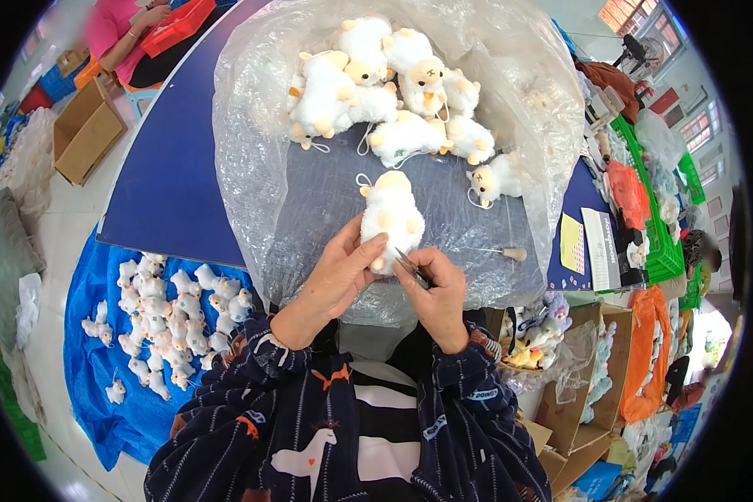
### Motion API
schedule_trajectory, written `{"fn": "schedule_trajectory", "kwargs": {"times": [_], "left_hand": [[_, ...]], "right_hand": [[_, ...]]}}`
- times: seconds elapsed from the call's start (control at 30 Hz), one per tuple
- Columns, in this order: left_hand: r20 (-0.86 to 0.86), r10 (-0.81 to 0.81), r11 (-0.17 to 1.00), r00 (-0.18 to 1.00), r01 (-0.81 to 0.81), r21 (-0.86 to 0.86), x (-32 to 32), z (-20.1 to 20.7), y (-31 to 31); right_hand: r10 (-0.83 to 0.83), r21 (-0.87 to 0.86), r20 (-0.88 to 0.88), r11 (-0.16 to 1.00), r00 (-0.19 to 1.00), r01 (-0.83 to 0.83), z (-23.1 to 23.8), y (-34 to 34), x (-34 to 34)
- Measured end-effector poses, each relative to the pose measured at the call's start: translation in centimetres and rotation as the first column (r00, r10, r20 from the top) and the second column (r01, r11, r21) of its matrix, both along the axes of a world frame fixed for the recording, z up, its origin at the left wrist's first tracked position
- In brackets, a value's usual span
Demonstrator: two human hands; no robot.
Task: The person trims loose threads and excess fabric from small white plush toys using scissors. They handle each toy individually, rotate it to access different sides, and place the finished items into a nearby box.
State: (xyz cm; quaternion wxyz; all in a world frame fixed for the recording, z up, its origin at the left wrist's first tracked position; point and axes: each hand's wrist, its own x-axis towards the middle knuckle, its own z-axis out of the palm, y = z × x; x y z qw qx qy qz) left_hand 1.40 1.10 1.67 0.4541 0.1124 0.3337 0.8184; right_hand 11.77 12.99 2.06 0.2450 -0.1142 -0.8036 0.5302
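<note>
Fluffy, rounded white toy [395,216]; left fingers [368,250] pinch its near end. Right fingers [433,261], closed around metal tool [410,268], at toy's right.

Over at the desk [171,192], the left hand [343,268] grips a white plush toy [391,213] and the right hand [437,293] holds a pointed metal tool [410,266] at its lower end. More toys [406,138] lie heaped beyond.

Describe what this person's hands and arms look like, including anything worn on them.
The left hand and right hand are bare, with no gloves. The sleeves are loose and dark navy, with thin pale stripes. A small pale lettered print shows on the right one.
</note>
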Motion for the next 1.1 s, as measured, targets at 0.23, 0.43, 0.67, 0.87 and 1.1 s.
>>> {"fn": "schedule_trajectory", "kwargs": {"times": [0.23, 0.43, 0.67, 0.87, 1.1], "left_hand": [[-0.141, 0.132, 0.983, 0.981, -0.148, -0.107, 0.1, -0.6, 0.4], [-0.122, 0.178, 0.983, 0.976, -0.181, -0.012, -0.6, -0.4, -1.4], [-0.119, -0.101, 0.345, 0.988, 0.147, 0.927, -4.8, 5.0, -8.5], [-0.236, -0.313, 0.401, 0.92, 0.353, 0.845, -4.4, 1.0, -6.1], [-0.523, -0.188, 0.982, 0.831, 0.149, -0.117, -0.7, 0.7, -1.9]], "right_hand": [[0.103, 0.147, 0.021, 0.984, 0.994, -0.105, 0.7, 0.0, -0.3], [0.107, 0.143, 0.059, 0.983, 0.992, -0.115, 3.4, 2.0, 0.5], [-0.39, 0.631, -0.03, 0.706, 0.92, 0.321, 2.5, 11.1, -0.7], [-0.513, 0.803, 0.031, 0.524, 0.858, 0.284, 1.7, 12.6, -4.5], [-0.499, 0.832, 0.038, 0.496, 0.866, 0.249, 0.8, 14.3, -5.2]]}}
